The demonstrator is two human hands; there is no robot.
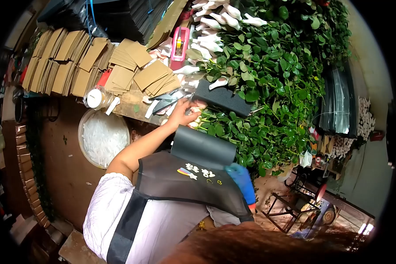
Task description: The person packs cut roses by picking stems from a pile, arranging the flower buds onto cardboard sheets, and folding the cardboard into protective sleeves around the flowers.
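Note:
My bare left hand point(180, 113) reaches to the table edge, its fingers and thumb curled around pale pink rose heads point(199, 105). Green leafy stems point(233, 127) run from these blooms to the right. Just beyond the fingers lies a black corrugated sheet point(222, 97), with a white-netted bud point(218, 82) on top. A smooth dark grey sheet point(204, 146) curves between my apron and the table. My right hand point(240, 177), in a blue glove, is low beside the apron, under the leaves; its fingers are not clear, nor whether it holds anything.
Brown cardboard pieces point(156, 78) and a pink tape dispenser point(179, 44) lie on the table near a lidded jar point(97, 99). Many netted buds point(211, 37) and rose stems point(286, 83) are heaped there. A round tub point(104, 138) of white pieces stands below; a metal-framed stool point(290, 211) is at right.

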